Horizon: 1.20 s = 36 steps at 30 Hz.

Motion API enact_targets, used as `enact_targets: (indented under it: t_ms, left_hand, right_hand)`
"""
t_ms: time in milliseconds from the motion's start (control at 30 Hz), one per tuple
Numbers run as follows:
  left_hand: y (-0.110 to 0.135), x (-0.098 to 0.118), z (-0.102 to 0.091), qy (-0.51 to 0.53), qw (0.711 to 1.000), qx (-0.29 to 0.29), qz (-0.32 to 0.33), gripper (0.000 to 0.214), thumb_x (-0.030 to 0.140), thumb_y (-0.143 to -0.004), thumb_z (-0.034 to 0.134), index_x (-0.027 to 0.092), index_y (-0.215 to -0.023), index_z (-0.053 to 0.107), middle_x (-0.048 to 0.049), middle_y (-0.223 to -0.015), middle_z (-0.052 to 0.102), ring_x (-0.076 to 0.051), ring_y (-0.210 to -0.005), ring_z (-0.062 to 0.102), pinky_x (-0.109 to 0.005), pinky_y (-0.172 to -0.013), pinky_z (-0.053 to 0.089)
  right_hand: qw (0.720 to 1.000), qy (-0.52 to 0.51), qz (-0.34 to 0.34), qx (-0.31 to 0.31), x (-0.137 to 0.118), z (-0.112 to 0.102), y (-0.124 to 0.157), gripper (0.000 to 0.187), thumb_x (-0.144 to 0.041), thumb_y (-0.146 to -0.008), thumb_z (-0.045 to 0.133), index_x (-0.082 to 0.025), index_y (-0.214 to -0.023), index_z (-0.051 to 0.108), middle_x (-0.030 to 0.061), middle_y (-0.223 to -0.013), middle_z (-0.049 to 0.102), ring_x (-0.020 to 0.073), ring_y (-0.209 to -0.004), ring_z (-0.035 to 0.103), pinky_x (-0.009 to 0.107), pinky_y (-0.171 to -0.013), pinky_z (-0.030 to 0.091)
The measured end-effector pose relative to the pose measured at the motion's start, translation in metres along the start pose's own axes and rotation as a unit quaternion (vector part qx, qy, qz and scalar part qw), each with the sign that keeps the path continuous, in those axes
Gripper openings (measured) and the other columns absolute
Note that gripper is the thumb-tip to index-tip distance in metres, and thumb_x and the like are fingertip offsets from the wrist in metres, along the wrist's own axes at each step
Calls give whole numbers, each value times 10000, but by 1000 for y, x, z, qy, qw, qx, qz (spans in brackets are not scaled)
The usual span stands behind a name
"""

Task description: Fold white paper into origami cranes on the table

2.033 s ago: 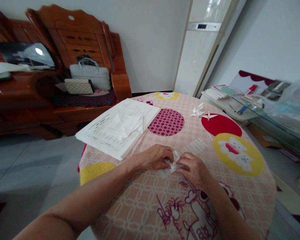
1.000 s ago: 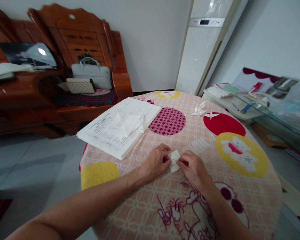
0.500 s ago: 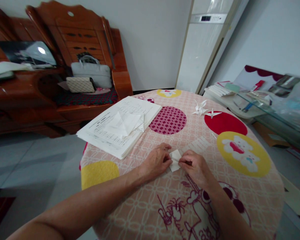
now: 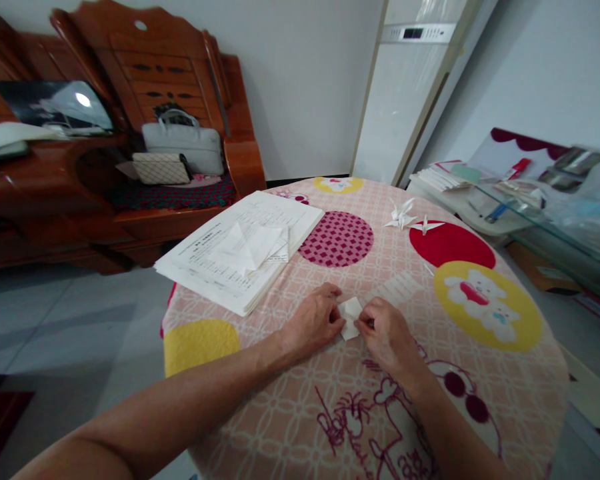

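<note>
A small folded piece of white paper (image 4: pixel 351 316) lies on the patterned tablecloth between my two hands. My left hand (image 4: pixel 319 316) rests on the cloth, its curled fingers pinching the paper's left edge. From the other side, my right hand (image 4: pixel 384 331) grips the right edge between thumb and fingertips. Farther back on the table stand folded paper cranes (image 4: pixel 401 215), one of them (image 4: pixel 427 227) over the red circle. Left of my hands, loose folded white sheets (image 4: pixel 250 248) lie on a thick stack of printed paper (image 4: pixel 205 267).
The round table's cloth (image 4: pixel 280 413) bears coloured circles and cartoon figures. Beyond the left edge stands a carved wooden chair (image 4: pixel 165 73) with a grey bag (image 4: pixel 193 147) on it. At right, a glass-topped side table (image 4: pixel 525 220) holds papers and plastic bags.
My right hand has shifted slightly left and up along the paper's right edge. My left hand stays nearly still, and both keep hold of the paper.
</note>
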<state>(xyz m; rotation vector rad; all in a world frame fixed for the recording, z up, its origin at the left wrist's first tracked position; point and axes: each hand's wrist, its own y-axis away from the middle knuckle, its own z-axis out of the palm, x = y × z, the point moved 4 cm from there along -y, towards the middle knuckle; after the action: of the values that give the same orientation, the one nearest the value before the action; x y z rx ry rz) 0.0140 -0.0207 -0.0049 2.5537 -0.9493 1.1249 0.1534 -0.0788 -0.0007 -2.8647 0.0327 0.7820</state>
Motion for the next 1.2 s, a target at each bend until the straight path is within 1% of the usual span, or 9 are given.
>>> enact_targets:
  t_ms: [100,167,267,433,567,867,1033,1133,1200]
  left_hand:
    - [1,1,0,-1,1000,11,1,142,120,-720,615,139,-581,631,-115,-1186,605,-203,-1012,624,-311,-936,487]
    - [2,1,0,2,1000,18,1,134,109,-712,619,139,-582,634,-112,-1175,612,-205,-1015,624,-312,-934,491]
    - [2,0,1,8,1000,28,4,128,102,-710,622,137,-588,640,-111,-1160,617,-206,-1023,625,-303,-912,501]
    - [2,-1,2,3,999,35,1,137,108,-706,628,134,-572,630,-115,-1177,608,-199,-1015,629,-302,-917,497]
    - [0,-1,1,7,999,32,-7,130,111,-699,632,136,-572,636,-110,-1159,610,-194,-1014,627,-295,-906,498]
    - [-1,0,-1,12,1000,17,-11,141,101,-699,621,134,-563,636,-110,-1157,602,-192,-1018,624,-282,-858,497]
    - [-1,2,-1,13,1000,13,-17,149,96,-699,614,133,-555,626,-108,-1173,592,-183,-988,628,-289,-864,494]
    - [-1,1,0,9,1000,14,-18,148,92,-701,605,133,-559,615,-105,-1176,587,-178,-953,632,-301,-865,494]
    - [-1,0,1,2,1000,19,-7,146,91,-704,598,135,-564,595,-108,-1164,583,-188,-970,625,-313,-876,491]
  right_hand:
    - [1000,-4,-1,1,0,0,1,147,-63,-750,613,-172,-661,570,39,-738,564,175,-711,535,284,-648,393]
    - [1000,-22,-10,4,0,0,2,104,-54,-758,613,-158,-766,621,48,-788,589,185,-761,551,290,-689,412]
    - [999,-41,-25,2,-1,-1,5,170,-49,-783,604,-149,-897,682,59,-838,598,195,-814,566,294,-727,425]
    - [998,-24,-59,-13,-4,0,8,181,-88,-839,576,-165,-790,732,61,-780,575,203,-803,550,296,-699,418]
    - [996,-12,-83,-2,-4,0,9,192,-98,-855,567,-154,-803,743,74,-794,577,205,-809,538,303,-716,424]
    - [998,-22,-67,-5,-5,-2,9,185,-102,-854,583,-166,-804,749,58,-775,570,190,-792,546,290,-703,424]
    - [998,-22,-55,-9,-5,-1,8,194,-98,-848,589,-168,-742,736,59,-778,575,190,-793,546,290,-709,425]
    - [998,-15,-59,-6,-6,0,8,189,-106,-851,587,-167,-760,741,58,-770,570,191,-789,541,289,-700,420]
    - [998,-7,-67,-2,-6,0,8,183,-111,-853,587,-163,-775,744,60,-770,568,193,-791,540,290,-699,419]
